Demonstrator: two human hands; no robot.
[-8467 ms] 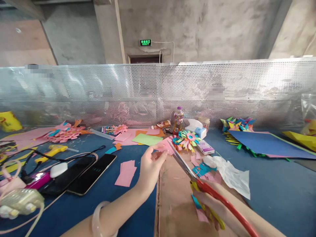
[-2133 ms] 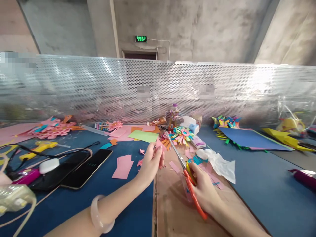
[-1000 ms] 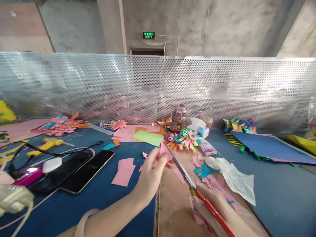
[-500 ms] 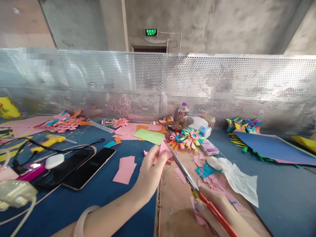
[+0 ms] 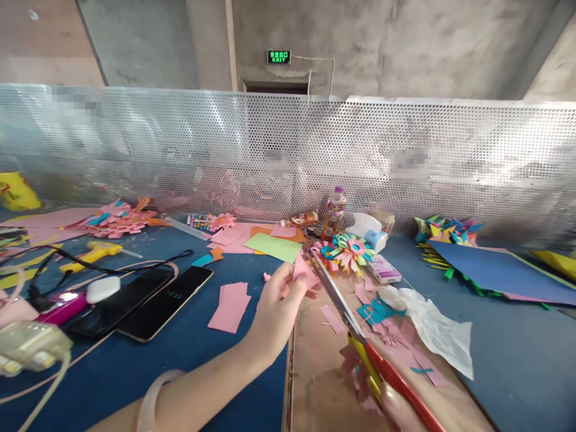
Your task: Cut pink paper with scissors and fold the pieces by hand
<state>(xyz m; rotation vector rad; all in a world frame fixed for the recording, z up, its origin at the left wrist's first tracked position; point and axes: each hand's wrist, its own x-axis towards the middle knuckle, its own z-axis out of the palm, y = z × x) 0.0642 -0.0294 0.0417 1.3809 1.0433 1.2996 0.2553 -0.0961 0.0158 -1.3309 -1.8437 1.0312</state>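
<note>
My left hand point(image 5: 281, 315) pinches a small piece of pink paper point(image 5: 305, 274) between thumb and fingers. In my right hand point(image 5: 396, 402) is a pair of scissors point(image 5: 338, 300) with one red and one yellow handle. The blades point up and away, and their tips lie against the right side of the pink paper. Both handles show, spread somewhat apart. Below the blades, pink and blue paper scraps point(image 5: 391, 330) are strewn over a brown board point(image 5: 319, 384). To the left of my left hand lie a few pink paper rectangles point(image 5: 229, 306), overlapping.
Two phones point(image 5: 166, 306), cables and a yellow glue gun point(image 5: 92, 255) lie on the left. Paper flowers point(image 5: 351, 251), a bottle point(image 5: 333, 213) and a green sheet point(image 5: 273, 246) are beyond my hands. Crumpled tissue point(image 5: 441, 327) and blue sheets point(image 5: 504, 270) lie right. A perforated metal panel point(image 5: 202, 150) closes off the back.
The scissors' handles have spread apart, so the yellow one shows more. My left hand still holds the pink paper in nearly the same place. The view has shifted slightly.
</note>
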